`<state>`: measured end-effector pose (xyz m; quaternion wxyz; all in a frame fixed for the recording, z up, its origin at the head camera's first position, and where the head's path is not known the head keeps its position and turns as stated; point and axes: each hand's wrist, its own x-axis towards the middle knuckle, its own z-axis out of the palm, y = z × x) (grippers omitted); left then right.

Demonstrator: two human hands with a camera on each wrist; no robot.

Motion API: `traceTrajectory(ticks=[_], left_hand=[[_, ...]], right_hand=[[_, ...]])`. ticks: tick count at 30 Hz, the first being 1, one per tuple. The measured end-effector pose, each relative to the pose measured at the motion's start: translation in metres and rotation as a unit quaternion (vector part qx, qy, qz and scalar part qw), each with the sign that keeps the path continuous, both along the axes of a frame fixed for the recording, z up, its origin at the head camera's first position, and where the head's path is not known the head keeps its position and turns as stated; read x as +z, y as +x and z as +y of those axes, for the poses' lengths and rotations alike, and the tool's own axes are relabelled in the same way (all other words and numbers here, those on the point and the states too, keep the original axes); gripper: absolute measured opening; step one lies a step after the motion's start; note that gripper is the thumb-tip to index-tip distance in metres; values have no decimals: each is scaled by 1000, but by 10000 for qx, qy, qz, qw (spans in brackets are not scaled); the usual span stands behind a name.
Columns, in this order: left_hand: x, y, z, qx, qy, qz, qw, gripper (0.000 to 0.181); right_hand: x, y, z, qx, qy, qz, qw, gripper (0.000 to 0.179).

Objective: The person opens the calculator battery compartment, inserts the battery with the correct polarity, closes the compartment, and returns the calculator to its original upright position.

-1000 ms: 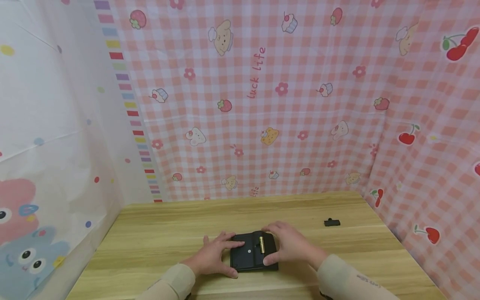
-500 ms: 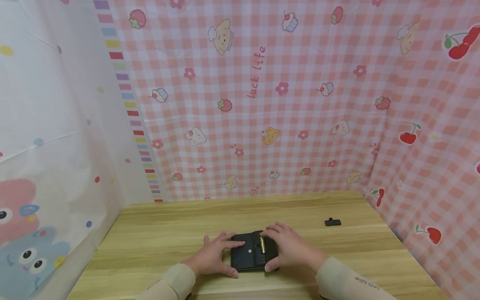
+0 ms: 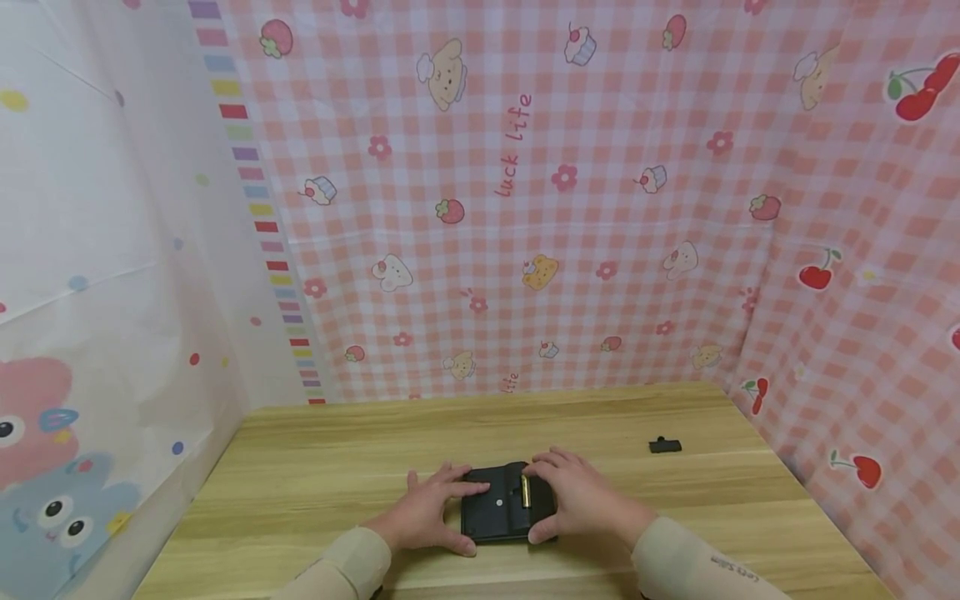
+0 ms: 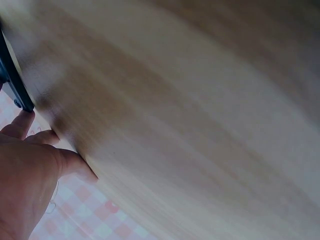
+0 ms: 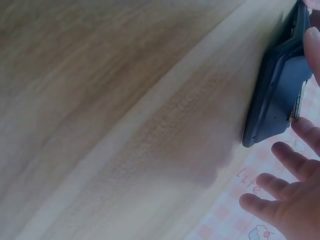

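Observation:
A flat black device [image 3: 489, 517], perhaps a calculator, lies back side up on the table, with an open battery slot. One gold-and-black battery [image 3: 526, 492] sits at that slot; the wrist view shows its printed side [image 5: 298, 102]. My left hand [image 3: 427, 510] rests at the device's left side, index finger stretched over its back and thumb by the near left corner. At the right, my right hand [image 3: 588, 498] touches the battery's far end with the index fingertip. Its thumb [image 3: 543, 529] rests on the device's near edge, while the other fingers [image 5: 287, 160] are spread apart.
A small black battery cover [image 3: 664, 446] lies on the wooden table [image 3: 337, 454], toward the back right. A pink checked cloth [image 3: 480, 317] hangs behind the table, and a white patterned one [image 3: 112, 275] hangs at the left.
My right index finger has shifted from the device's far edge to the battery's end, and the thumb has slid slightly. The battery has turned a little straighter. My left hand has stayed put.

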<state>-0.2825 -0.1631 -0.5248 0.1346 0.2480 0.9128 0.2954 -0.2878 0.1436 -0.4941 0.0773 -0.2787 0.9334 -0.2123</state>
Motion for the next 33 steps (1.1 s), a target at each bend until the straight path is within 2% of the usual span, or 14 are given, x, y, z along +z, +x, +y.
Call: traceTrajectory(ticks=[18, 33], left_hand=[[2, 2, 0, -53, 71, -12, 10000, 84], [2, 2, 1, -63, 30, 21, 10000, 84]], right_hand=[[0, 0, -2, -72, -145, -64, 9998, 85], [0, -2, -5, 157, -207, 90, 9996, 77]])
